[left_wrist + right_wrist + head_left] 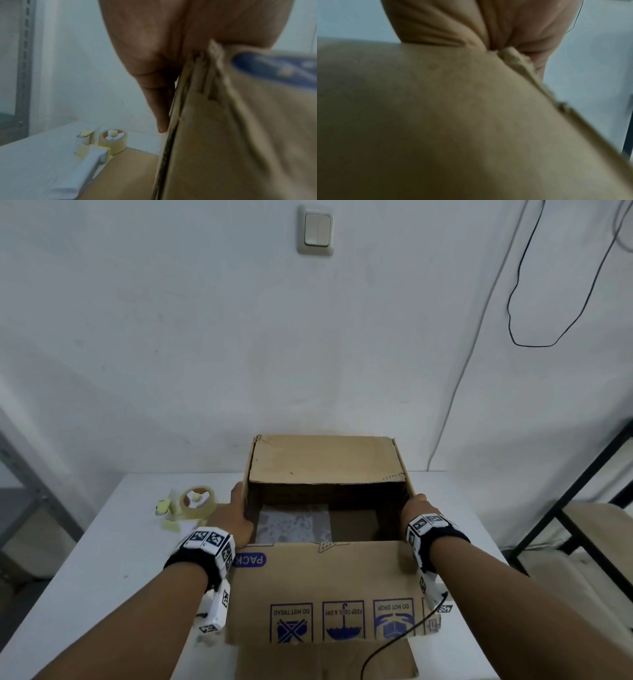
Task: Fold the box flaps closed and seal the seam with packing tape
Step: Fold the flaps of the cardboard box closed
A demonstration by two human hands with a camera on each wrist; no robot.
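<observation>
Cardboard box [327,583], one; tape roll [198,501], one; two hands: left [236,522], right [416,508].

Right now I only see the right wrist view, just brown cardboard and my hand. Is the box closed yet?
Observer: No. The head view shows the cardboard box open on top, with its far flap up and its near flap folded out toward you.
Operator: Where's the tape?
Observer: The packing tape dispenser sits on the white table, left of the box.
Operator: What's my other hand doing?
Observer: The left hand holds the box's left edge, while the right hand holds the right edge.
</observation>
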